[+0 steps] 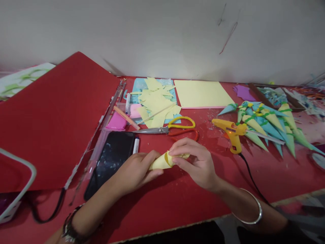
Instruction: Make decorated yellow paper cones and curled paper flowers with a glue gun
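A rolled pale yellow paper cone (pixel 159 163) lies between my hands above the red tabletop, with a darker olive-yellow band around it. My left hand (pixel 134 171) is closed on its left part, thumb and fingers to either side. At the band and the right end, my right hand (pixel 197 162) pinches the paper; its fingertips partly hide that end. Just beyond my hands lie scissors (pixel 162 130) with one yellow and one red handle. To the right is a yellow hot glue gun (pixel 230 130) with a small orange light on it.
Finished-looking blue, green and yellow paper cones (pixel 271 123) are heaped at right. Yellow paper scraps (pixel 157 101) and a yellow sheet (pixel 203 94) lie by the wall. A black phone (pixel 111 159), a marker (pixel 136 145) and a big red board (pixel 58 125) are at left.
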The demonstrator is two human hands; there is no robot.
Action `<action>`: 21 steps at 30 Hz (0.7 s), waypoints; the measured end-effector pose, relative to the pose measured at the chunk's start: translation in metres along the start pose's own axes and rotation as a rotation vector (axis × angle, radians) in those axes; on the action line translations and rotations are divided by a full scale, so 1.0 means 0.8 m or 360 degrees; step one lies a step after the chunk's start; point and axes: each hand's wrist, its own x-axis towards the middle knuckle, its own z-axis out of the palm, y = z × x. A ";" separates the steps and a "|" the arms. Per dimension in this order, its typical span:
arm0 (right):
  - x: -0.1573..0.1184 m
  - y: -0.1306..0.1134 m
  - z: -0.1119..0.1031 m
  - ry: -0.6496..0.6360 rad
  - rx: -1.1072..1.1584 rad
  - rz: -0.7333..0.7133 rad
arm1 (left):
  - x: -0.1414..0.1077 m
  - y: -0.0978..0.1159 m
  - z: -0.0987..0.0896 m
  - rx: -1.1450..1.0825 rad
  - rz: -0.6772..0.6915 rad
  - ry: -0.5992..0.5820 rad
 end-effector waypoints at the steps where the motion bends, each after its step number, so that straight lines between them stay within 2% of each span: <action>1: 0.000 0.000 0.000 -0.0009 0.0004 -0.0015 | 0.000 0.000 0.000 -0.0006 0.0004 0.0005; 11: 0.000 0.000 -0.001 -0.0080 -0.0123 -0.0139 | 0.002 0.000 0.000 0.0069 0.0079 0.0041; 16: 0.001 -0.001 -0.002 -0.0086 -0.0150 -0.0132 | 0.002 -0.001 0.000 0.0067 0.0130 0.0046; 21: 0.002 -0.002 -0.005 -0.0104 -0.0198 -0.0135 | 0.001 0.001 -0.001 0.0099 0.0094 0.0048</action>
